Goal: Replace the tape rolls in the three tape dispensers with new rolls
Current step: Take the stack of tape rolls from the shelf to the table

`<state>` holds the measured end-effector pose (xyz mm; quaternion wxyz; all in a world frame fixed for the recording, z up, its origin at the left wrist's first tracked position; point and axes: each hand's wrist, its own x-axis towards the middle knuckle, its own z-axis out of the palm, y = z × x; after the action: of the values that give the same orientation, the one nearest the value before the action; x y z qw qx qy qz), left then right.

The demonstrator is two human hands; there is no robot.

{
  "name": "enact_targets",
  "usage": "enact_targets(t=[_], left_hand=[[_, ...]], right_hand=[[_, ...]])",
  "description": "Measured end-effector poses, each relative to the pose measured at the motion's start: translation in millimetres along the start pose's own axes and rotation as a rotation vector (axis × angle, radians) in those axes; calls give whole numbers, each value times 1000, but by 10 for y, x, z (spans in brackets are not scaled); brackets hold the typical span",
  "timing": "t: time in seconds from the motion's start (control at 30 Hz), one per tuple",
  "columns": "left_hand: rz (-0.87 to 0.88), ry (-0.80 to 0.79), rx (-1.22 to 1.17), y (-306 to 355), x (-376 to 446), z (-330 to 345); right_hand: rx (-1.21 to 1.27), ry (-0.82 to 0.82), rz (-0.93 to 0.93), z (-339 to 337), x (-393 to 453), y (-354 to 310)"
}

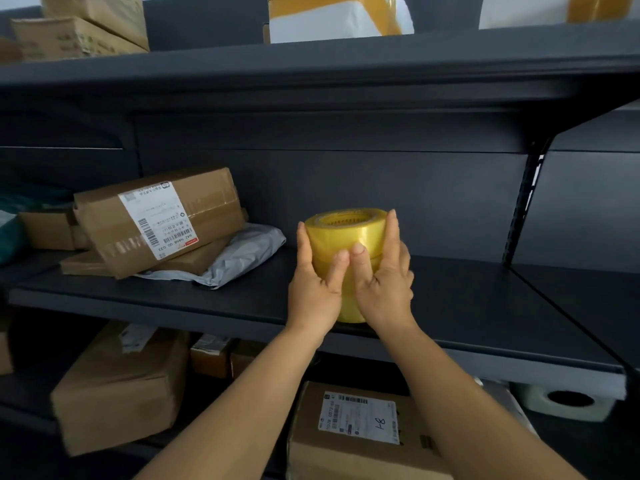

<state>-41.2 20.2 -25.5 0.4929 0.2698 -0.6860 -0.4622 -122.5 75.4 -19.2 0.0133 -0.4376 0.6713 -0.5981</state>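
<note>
head cam | faces forward, slightly down at dark shelf (pixel 450 299) | close, about arm's reach | edges blurred

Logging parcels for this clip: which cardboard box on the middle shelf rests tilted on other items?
The labelled cardboard box, left of the hands: it leans across a flat box and a grey mailer bag, while the others lie flat.

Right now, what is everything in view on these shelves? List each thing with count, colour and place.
Tape rolls: stack, count unclear, yellow, middle shelf, gripped from both sides.
Labelled box: one, brown, middle shelf left, tilted on a flatter box.
Mailer bag: one, grey, under those boxes.
Top-shelf boxes: at least two, brown, upper left.
Taped parcels: two, white with yellow tape, top shelf.
Lower boxes: several, brown, bottom shelf.
Shelving: dark grey.
Left hand: on stack's left side.
Right hand: on stack's right side.
</note>
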Motion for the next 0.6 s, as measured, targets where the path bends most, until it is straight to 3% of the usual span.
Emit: enact_targets(t=[0.33, 0.6], left_hand=[[70, 53, -4, 350, -594, 123], [92, -17, 38, 590, -1193, 145]], right_hand=[[95, -8, -71, -462, -443, -143], [99, 58, -43, -811, -1010, -259]])
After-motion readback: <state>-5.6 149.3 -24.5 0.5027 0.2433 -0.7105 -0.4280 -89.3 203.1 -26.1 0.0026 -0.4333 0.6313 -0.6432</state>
